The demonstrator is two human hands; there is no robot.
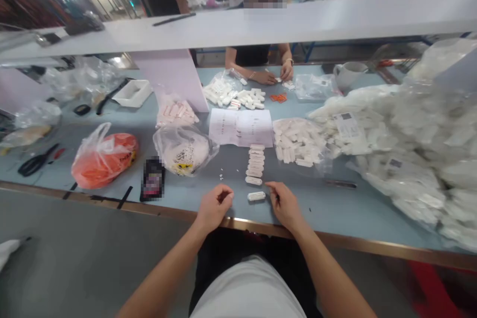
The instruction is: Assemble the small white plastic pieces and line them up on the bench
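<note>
On the table edge, my left hand [216, 203] has its fingers curled in, thumb and forefinger together; a tiny pale bit may be at the tips, too small to name. My right hand [285, 204] holds nothing visible, its forefinger stretched towards a column of white oblong plastic pieces with dark print [255, 166]. Between both hands lies one white oblong piece with a grid of small holes [256, 197], touched by neither. A few tiny white bits [221, 177] are scattered beyond my left hand.
Beyond the column are a printed sheet [241, 126] and a bag of white pieces [300, 141]. Large plastic bags [406, 159] crowd the right. Left are a bagged white bundle [186, 154], a bagged orange bundle [106, 159] and scissors [37, 160]. A co-worker's hands [278, 75] handle pieces opposite, under a shelf [238, 27].
</note>
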